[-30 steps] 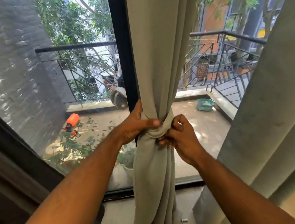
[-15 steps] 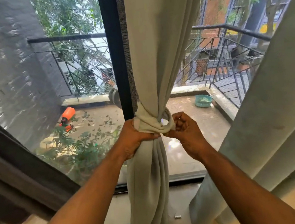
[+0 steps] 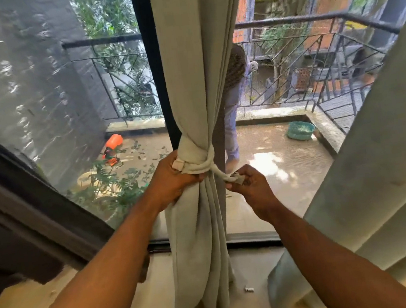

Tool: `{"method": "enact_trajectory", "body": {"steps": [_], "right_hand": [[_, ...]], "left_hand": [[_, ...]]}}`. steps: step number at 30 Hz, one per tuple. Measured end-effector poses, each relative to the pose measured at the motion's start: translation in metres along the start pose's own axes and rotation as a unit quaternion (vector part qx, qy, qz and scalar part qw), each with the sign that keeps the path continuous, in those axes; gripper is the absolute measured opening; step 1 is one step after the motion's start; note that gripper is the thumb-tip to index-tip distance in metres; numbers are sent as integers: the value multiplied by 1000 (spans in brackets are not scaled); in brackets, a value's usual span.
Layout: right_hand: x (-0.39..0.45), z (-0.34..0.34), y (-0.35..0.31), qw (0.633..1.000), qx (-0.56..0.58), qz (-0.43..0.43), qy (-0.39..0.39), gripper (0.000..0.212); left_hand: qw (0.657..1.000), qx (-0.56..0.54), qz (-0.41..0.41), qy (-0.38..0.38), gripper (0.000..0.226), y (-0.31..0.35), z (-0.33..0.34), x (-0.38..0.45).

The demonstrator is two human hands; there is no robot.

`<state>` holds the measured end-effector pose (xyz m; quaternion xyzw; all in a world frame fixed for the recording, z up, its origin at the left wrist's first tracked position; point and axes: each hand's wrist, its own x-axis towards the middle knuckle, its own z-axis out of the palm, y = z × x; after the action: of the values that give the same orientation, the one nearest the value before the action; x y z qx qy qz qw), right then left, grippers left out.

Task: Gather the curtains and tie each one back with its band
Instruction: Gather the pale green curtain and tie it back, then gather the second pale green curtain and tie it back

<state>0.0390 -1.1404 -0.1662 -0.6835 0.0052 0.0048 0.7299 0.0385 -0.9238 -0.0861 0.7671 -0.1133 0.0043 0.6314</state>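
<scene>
A pale grey-green curtain (image 3: pixel 194 61) hangs in the middle of the window, bunched at waist height. A band of the same cloth (image 3: pixel 202 164) is wrapped around the bunch. My left hand (image 3: pixel 172 182) grips the gathered curtain and the band's left end. My right hand (image 3: pixel 250 187) pinches the band's free end, pulled out to the right of the bunch. A second curtain (image 3: pixel 374 159) hangs loose along the right side.
A dark window post (image 3: pixel 152 71) stands behind the gathered curtain. Beyond the glass lie a balcony with a railing (image 3: pixel 308 19), a person standing (image 3: pixel 233 94), a teal basin (image 3: pixel 300 130), an orange can (image 3: pixel 114 141) and plants. A small white piece (image 3: pixel 249 288) lies on the floor.
The band's end has been drawn out to the right by my right hand, away from the bunch. My left hand stays on the gathered curtain. The view moved closer and slightly left.
</scene>
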Motion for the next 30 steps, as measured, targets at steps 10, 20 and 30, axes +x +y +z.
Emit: {"method": "enact_trajectory", "body": {"steps": [10, 20, 30], "right_hand": [[8, -16, -43, 971, -172, -128, -102, 77], [-6, -61, -177, 788, -532, -296, -98, 89], [-63, -132, -350, 589, -740, -322, 35, 87]], "left_hand": [[925, 229, 209, 222, 114, 18, 48, -19], [728, 480, 416, 256, 64, 110, 77, -1], [777, 430, 421, 186, 53, 240, 123, 41]]}}
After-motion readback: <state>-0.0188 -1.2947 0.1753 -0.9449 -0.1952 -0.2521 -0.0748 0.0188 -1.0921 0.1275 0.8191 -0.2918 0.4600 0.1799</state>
